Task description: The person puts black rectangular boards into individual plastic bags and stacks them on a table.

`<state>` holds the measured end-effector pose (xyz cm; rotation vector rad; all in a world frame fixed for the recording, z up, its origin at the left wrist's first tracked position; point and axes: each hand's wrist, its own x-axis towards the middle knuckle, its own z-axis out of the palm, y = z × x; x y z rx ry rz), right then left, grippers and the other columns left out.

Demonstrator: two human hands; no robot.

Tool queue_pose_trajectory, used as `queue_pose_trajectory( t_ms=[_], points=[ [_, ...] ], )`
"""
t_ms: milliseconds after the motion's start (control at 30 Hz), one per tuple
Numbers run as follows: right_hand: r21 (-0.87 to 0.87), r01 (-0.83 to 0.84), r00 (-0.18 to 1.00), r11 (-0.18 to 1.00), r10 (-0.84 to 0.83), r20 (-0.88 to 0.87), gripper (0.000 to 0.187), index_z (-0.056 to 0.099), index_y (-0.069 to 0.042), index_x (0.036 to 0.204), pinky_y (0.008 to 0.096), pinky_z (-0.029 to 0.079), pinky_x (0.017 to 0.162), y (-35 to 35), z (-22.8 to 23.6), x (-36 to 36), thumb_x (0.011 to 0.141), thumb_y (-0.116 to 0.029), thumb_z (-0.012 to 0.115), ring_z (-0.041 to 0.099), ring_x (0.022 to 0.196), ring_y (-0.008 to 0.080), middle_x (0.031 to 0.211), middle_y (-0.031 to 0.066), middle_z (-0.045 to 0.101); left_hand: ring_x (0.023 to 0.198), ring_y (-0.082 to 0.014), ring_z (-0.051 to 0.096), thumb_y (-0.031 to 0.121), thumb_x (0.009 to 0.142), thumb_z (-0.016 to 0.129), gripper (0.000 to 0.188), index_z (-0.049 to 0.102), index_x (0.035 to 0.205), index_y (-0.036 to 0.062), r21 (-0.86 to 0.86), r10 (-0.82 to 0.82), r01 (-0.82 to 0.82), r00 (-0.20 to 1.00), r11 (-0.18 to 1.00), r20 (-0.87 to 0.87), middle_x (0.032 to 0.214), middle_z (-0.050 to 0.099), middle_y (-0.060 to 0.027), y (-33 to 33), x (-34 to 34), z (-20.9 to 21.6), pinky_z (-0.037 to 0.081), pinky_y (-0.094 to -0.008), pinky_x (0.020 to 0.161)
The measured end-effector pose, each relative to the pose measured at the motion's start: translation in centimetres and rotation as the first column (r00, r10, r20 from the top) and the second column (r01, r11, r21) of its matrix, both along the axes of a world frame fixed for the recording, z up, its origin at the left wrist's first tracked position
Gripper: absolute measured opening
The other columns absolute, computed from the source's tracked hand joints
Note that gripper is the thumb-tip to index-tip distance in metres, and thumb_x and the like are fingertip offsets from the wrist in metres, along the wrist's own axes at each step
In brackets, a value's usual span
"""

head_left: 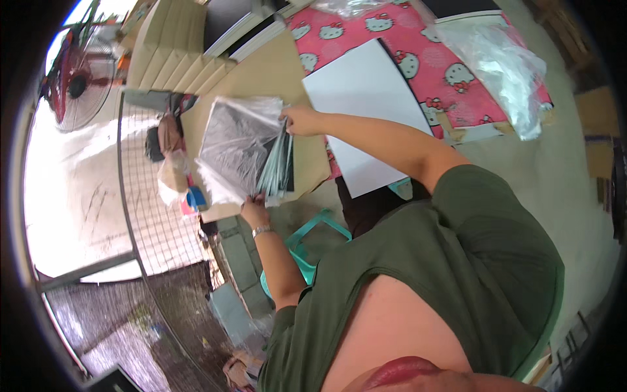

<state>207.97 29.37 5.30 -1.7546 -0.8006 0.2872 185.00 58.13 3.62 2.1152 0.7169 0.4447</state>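
A clear, crinkled plastic bag [238, 134] lies over dark flat sheets on a brown cardboard surface. Along its right side, several layered edges [279, 166] fan out, pale green and dark. My left hand [256, 210], with a bracelet at the wrist, pinches the bag's near corner. Its fingertips are partly hidden by the plastic. At the far right corner, my right hand [302, 122] is closed on the bag's edge. Under my right forearm lies a large white board [366, 85] with a dark edge.
Stacked brown cardboard [176, 59] stands at the back left, beside dark boards [238, 29]. Loose clear plastic [499, 68] lies on the pink patterned cloth [353, 29] at the right. A green plastic stool [304, 251] is below the table edge. A fan [78, 85] stands far left.
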Motion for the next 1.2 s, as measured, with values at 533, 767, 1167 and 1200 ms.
queue_pose_trajectory(
  t_ms=[533,767,1167,1200],
  points=[
    [-0.666,0.508,0.801,0.546,-0.583,0.133,0.053,0.052,-0.008,0.118,0.0422,0.045,0.081,-42.6,-1.4,-5.1,0.075,-0.038,0.06,0.058,0.094,0.0357,0.103,0.021,0.059,0.042,-0.008,0.034,0.02,0.091,0.047,0.018,0.043,0.102,0.0065,-0.655,0.289,-0.165,0.954,0.737,0.085,0.056,0.038,0.0013,-23.5,1.8,3.5,0.034,-0.0238,0.041],
    [-0.453,0.681,0.731,0.576,-0.578,0.364,0.03,0.064,-0.01,0.097,0.0391,0.048,0.076,-45.0,0.8,-3.0,0.077,-0.032,0.057,0.061,0.086,0.0325,0.091,0.0128,0.065,0.045,-0.0069,0.035,0.019,0.091,0.048,0.012,0.049,0.093,0.0067,-0.583,0.05,0.047,0.988,0.811,0.149,0.056,0.038,0.002,-25.2,2.2,5.8,0.036,-0.0227,0.044],
    [-0.007,0.982,0.171,0.186,-0.885,0.433,0.017,0.052,-0.005,0.096,0.0429,0.047,0.069,-46.4,-1.7,-1.6,0.08,-0.009,0.05,0.061,0.082,0.0346,0.084,0.0175,0.063,0.062,-0.0101,0.048,0.01,0.087,0.052,0.017,0.053,0.102,0.001,-0.427,-0.336,0.398,0.917,0.812,0.215,0.074,0.052,-0.0036,-29.5,3.9,7.8,0.042,-0.0245,0.059],
    [0.012,0.914,0.35,0.406,-0.802,0.485,0.02,0.05,-0.003,0.096,0.0442,0.047,0.068,-43.8,-1.5,-2.4,0.076,-0.002,0.049,0.061,0.08,0.036,0.083,0.0181,0.062,0.068,-0.0121,0.053,0.01,0.087,0.053,0.02,0.052,0.104,0.0001,-0.353,-0.456,0.496,0.868,0.794,0.195,0.079,0.055,-0.006,-30.9,4.9,8.4,0.045,-0.0255,0.064]
  ],
)
